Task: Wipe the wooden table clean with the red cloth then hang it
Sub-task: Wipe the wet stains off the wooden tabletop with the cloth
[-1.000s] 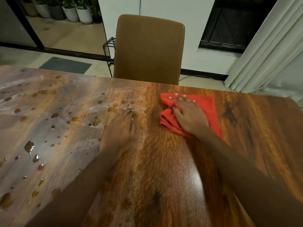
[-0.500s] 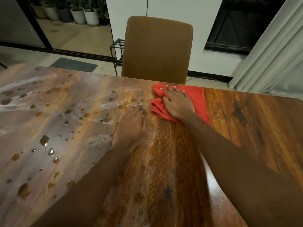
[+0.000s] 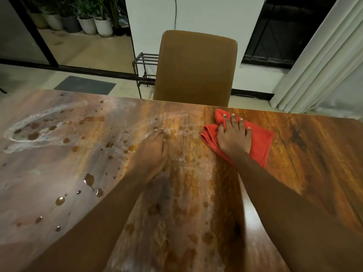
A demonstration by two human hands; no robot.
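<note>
Where the red cloth [image 3: 262, 145] lies, the right hand [image 3: 233, 141] presses flat-fingered on top.

red cloth [image 3: 262, 148] middle hidden under right hand [image 3: 233, 141], chair [image 3: 196, 69] seat behind table [image 3: 314, 154]

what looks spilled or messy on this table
Brown droplets dot the left half of the wooden table, and a whitish smeared ring sits at far left. The right hand presses the red cloth on the cleaner right side.

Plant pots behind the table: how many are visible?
5 in a row, top left: tan pot, white pot, grey pot, second white pot, third white pot. More may be hidden.
</note>
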